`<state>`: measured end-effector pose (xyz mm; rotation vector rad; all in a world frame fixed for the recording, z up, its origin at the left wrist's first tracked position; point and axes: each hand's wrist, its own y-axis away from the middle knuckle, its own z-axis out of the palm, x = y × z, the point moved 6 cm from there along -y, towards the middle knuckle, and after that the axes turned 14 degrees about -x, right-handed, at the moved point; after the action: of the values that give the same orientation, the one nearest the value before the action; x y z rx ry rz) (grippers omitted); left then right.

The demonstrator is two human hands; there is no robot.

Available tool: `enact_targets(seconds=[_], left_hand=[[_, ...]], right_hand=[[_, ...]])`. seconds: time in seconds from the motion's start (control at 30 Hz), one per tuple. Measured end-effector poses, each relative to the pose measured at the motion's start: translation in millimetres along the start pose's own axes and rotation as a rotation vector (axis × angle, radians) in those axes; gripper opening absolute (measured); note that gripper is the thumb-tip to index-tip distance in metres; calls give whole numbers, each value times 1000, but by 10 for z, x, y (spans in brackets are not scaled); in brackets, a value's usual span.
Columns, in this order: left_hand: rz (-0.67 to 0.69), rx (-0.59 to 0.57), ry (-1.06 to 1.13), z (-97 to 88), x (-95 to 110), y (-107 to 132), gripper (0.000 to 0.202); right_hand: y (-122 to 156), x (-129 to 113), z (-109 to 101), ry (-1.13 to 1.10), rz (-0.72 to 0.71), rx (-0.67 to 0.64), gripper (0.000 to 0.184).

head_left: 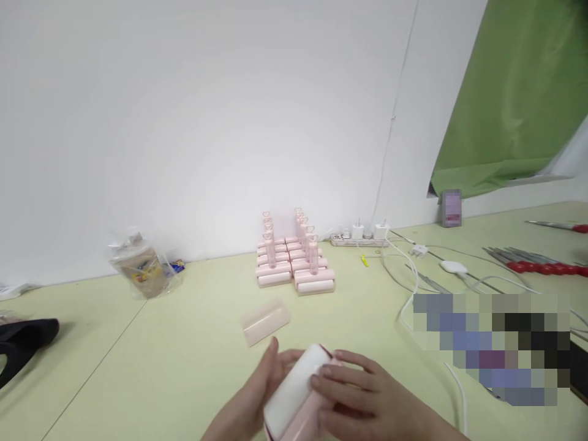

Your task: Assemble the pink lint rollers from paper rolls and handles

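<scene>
A pink lint roller (294, 392) with a white roll is held up at the near edge of the table, tilted between both hands. My right hand (358, 392) grips its right side, fingertips lying over the roll. My left hand (257, 389) is cupped round the left side with its thumb raised, and the fingers pass partly out of sight behind the roll. Just beyond the hands lies a clear pinkish curved cover (266, 320), apart from the roller. Farther back, several pink lint rollers (315, 282) stand in two rows with upright handles ending in heart-shaped loops.
A bagged drink cup (144, 269) stands at the left, behind a black object (30, 340). On the right are a power strip (344, 241) with chargers, white cables (416, 278), red-handled tools (537, 267), and a pixelated patch (491, 349). A white wall (206, 122) closes the back.
</scene>
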<state>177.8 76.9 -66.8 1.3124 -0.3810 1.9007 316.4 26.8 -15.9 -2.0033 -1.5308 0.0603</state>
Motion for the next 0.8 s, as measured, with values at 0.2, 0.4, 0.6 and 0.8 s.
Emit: enact_targets(seconds=[0.2, 0.4, 0.6, 0.8], left_hand=[[29, 136, -116, -20, -77, -16, 50], [115, 346, -335, -135, -74, -54, 42], [135, 493, -513, -192, 6, 7, 44], [97, 304, -580, 72, 38, -28, 27]], right_hand=[[135, 457, 187, -611, 602, -177, 34], [226, 417, 463, -1041, 939, -374, 33], [206, 392, 431, -845, 778, -516, 27], [17, 469, 255, -887, 841, -302, 38]])
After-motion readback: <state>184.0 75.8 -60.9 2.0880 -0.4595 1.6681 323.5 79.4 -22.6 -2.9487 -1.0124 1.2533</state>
